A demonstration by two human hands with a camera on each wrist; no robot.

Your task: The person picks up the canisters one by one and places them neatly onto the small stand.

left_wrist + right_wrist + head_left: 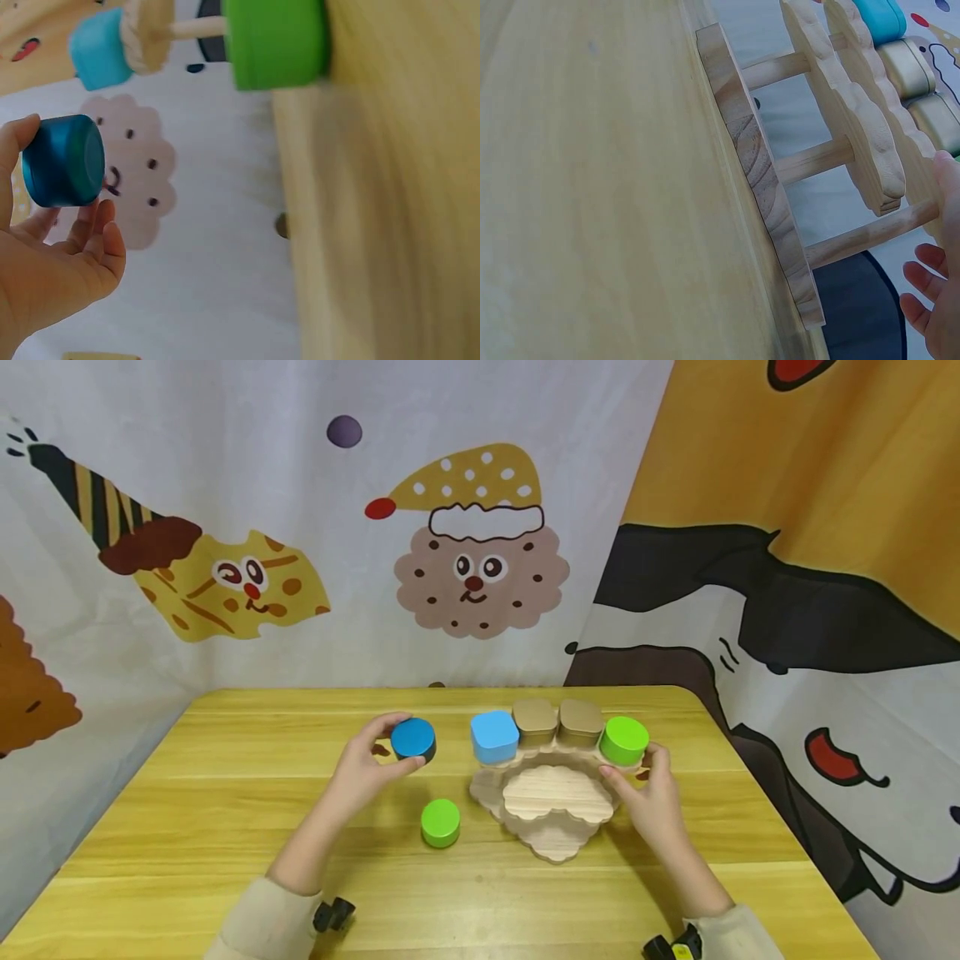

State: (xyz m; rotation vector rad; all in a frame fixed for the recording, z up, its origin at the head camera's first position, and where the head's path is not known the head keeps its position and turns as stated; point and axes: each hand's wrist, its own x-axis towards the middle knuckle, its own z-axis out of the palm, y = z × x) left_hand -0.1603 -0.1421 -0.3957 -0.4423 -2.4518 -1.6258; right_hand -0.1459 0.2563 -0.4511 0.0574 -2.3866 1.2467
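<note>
My left hand (367, 768) pinches a dark blue round tin (413, 740) above the table, thumb in front and fingers behind. The tin (64, 161) also shows in the left wrist view. My right hand (656, 797) grips a bright green round tin (624, 740) low down, at the right end of a tiered wooden stand (555, 839). In the right wrist view the other fingers of the right hand (945, 247) curl beside the top tier. Along that tier sit a light blue square tin (494, 737) and two gold-brown tins (535, 720).
Another green round tin (440, 823) stands on the wooden table (187, 827), left of the stand. Behind the table hangs a cloth (285, 485) printed with cartoon food. Wooden pegs (814, 161) join the stand's tiers to its base (754, 161).
</note>
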